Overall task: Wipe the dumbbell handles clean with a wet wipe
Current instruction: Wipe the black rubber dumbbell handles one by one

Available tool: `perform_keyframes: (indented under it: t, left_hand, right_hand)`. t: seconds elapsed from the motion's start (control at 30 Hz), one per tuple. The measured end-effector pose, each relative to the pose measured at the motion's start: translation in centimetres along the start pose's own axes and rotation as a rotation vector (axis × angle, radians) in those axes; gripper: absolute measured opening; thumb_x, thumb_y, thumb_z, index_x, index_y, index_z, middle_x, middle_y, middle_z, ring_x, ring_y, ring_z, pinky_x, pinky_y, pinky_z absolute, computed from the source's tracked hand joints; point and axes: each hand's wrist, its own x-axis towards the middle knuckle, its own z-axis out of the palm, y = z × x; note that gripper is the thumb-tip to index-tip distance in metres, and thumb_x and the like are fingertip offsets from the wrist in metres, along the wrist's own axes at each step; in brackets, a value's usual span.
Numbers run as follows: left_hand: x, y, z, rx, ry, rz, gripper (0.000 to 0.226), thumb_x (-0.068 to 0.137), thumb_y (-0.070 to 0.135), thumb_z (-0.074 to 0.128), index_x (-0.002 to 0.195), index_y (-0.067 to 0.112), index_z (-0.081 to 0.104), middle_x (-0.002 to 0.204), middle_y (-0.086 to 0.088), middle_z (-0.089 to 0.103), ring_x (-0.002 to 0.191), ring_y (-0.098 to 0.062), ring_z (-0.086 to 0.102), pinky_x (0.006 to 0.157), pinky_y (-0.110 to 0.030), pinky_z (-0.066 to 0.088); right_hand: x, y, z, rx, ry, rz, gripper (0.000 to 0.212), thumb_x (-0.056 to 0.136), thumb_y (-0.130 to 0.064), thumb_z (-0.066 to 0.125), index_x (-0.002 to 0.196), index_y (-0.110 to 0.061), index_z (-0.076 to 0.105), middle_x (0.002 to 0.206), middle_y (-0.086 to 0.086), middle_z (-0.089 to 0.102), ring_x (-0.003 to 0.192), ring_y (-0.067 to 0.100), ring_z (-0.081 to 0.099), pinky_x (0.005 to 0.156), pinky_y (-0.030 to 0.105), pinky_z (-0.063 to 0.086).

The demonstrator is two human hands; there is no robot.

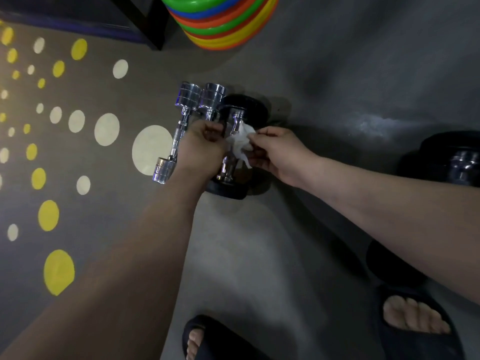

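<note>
snugly, left hand (202, 150) and right hand (278, 154) pinch-tight on wipe (240, 144)

- My left hand (201, 149) covers the lower half of the middle chrome dumbbell (213, 96); only its head shows, at 12 o'clock of my knuckles.
- My left fingertips curl under, so I cannot tell what they grip.
- The wet wipe (240, 142) hides mid-handle on the black dumbbell (244, 105).
- At 12 o'clock, the stack of coloured discs (220, 24) is cut by the top edge.
- At 3 o'clock, a second black dumbbell (452, 159) runs off the right edge.
- At 6 o'clock, my slipper (205, 336) is cut by the bottom edge.
</note>
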Motion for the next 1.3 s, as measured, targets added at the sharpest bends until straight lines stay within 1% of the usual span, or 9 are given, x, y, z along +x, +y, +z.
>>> perform_keyframes:
  t: [0.17,0.33,0.43,0.57,0.73,0.8,0.97,1.17,1.3]
  left_hand:
    - [1.5,0.3,0.7,0.169,-0.032,0.173,0.019,0.089,0.012,0.063,0.104,0.02,0.071,0.088,0.012,0.069,0.069,0.009,0.058,0.062,-0.003,0.042]
    - [1.7,-1.3,0.7,0.364,-0.258,0.454,0.067,0.074,0.019,0.078,0.138,0.026,0.058,0.117,-0.002,0.055,0.093,0.002,0.049,0.082,0.0,0.039]
    - [1.9,-1.9,0.6,0.447,-0.195,0.519,0.054,0.08,0.011,0.077,0.131,0.021,0.066,0.118,-0.007,0.057,0.097,0.0,0.045,0.08,0.006,0.028]
    - [2.4,-1.6,0.6,0.424,-0.112,0.466,0.024,0.087,0.014,0.071,0.11,0.02,0.077,0.109,-0.002,0.07,0.098,-0.014,0.066,0.075,-0.001,0.036]
    - [2.2,-0.6,0.9,0.279,-0.035,0.302,0.011,0.089,0.018,0.071,0.099,0.019,0.076,0.078,0.018,0.063,0.066,0.009,0.058,0.059,0.001,0.036]
    - [2.1,-0.4,1.2,0.243,0.015,0.299,0.011,0.087,0.016,0.072,0.099,0.016,0.072,0.079,0.012,0.064,0.064,0.005,0.055,0.059,0.0,0.035]
    - [2.3,-0.3,1.3,0.178,0.059,0.221,0.007,0.086,0.021,0.076,0.09,0.016,0.074,0.074,0.016,0.063,0.066,0.002,0.06,0.058,-0.003,0.039]
    - [1.2,-0.9,-0.5,0.196,-0.097,0.198,0.022,0.094,0.015,0.063,0.104,0.024,0.08,0.093,0.011,0.075,0.085,-0.003,0.069,0.066,-0.002,0.043]
    - [-0.9,-2.3,-2.3,0.261,0.015,0.173,0.026,0.093,0.019,0.058,0.107,0.026,0.079,0.094,0.007,0.076,0.082,-0.012,0.07,0.076,-0.022,0.054]
  right_hand:
    - [1.5,-0.4,1.2,0.084,0.107,0.029,0.012,0.1,-0.005,0.056,0.09,-0.008,0.061,0.072,0.008,0.067,0.053,0.015,0.065,0.052,0.025,0.054]
    - [2.5,0.2,1.1,0.003,0.156,0.026,0.012,0.098,-0.007,0.058,0.09,-0.012,0.066,0.078,0.007,0.071,0.065,0.019,0.069,0.054,0.027,0.053]
    - [2.6,0.8,0.5,-0.066,0.126,-0.008,0.016,0.097,-0.005,0.059,0.086,-0.013,0.067,0.078,0.007,0.07,0.063,0.017,0.067,0.055,0.027,0.051]
    - [2.6,0.9,-0.3,-0.147,0.129,-0.047,0.01,0.097,-0.008,0.061,0.089,-0.012,0.066,0.085,0.011,0.068,0.072,0.02,0.063,0.066,0.03,0.054]
    - [2.5,1.4,-0.4,-0.253,0.22,-0.142,0.012,0.096,-0.009,0.06,0.091,-0.018,0.067,0.085,0.007,0.072,0.071,0.019,0.066,0.072,0.036,0.059]
    - [2.3,1.8,-0.1,-0.34,0.237,-0.212,0.016,0.096,-0.018,0.06,0.086,-0.017,0.072,0.079,0.005,0.073,0.072,0.017,0.069,0.074,0.036,0.058]
    - [2.0,2.4,0.8,-0.542,0.298,-0.352,0.036,0.094,-0.034,0.069,0.064,-0.014,0.065,0.055,-0.01,0.06,0.052,0.0,0.052,0.054,0.019,0.04]
    - [2.4,2.2,2.4,-0.676,0.348,-0.381,0.027,0.092,-0.034,0.071,0.078,-0.011,0.075,0.073,0.002,0.07,0.068,0.011,0.062,0.06,0.025,0.045]
    - [2.6,1.8,2.6,-0.654,0.386,-0.327,0.04,0.092,-0.037,0.069,0.066,-0.007,0.066,0.058,-0.003,0.056,0.055,0.009,0.051,0.048,0.017,0.035]
